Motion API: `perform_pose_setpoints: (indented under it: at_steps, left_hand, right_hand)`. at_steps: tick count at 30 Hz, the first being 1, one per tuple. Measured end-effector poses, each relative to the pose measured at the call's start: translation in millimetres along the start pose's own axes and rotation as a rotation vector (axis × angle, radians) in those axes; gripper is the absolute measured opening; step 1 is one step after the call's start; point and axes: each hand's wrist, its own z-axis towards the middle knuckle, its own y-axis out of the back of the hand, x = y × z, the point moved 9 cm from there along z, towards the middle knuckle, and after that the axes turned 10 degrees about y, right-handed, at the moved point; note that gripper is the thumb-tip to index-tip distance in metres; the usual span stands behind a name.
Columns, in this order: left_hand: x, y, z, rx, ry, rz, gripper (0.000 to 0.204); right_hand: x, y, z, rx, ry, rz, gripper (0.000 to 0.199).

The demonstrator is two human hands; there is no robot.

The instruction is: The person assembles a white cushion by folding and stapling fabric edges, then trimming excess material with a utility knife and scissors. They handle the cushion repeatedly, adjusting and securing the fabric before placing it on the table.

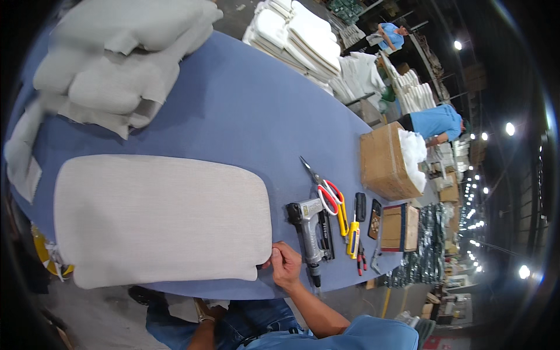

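Observation:
A light grey fabric-covered seat pad [163, 219] lies flat on the blue table [251, 99], its lower edge at the table's near edge. My right hand [286, 265] is closed at the pad's near right corner, fingers pinching its edge; a small dark bit shows beside the fingertips. Below the table edge, near my lap, is my left hand [213, 311], with a watch on the wrist; its fingers are hidden. Just right of my right hand rests a grey and black staple gun [309, 233].
Right of the pad lie scissors [326, 192], a yellow utility knife [342, 217], a yellow screwdriver [353, 238], red-handled pliers [361, 259] and a phone [374, 220]. A carton [385, 163] with white stuffing stands beyond. Grey fabric covers [125, 76] are heaped far left. Two people work farther off.

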Motion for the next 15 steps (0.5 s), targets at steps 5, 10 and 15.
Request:
perform_pose_setpoints:
  at_steps: [5, 10, 15]
  left_hand:
    - [83.0, 24.3, 21.9, -0.208, -0.231, 0.153, 0.064]
    - [89.0, 34.2, 31.2, 0.219, -0.321, 0.28, 0.052]
    - [56.6, 115.7, -5.7, -0.099, 0.201, -0.079, 0.041]
  right_hand:
    - [-11.5, 1.2, -14.2, -0.048, 0.001, -0.038, 0.02]
    - [-5.0, -12.5, -16.2, -0.047, 0.036, 0.087, 0.024]
    - [-8.3, -7.4, -17.1, -0.05, 0.135, 0.152, 0.021]
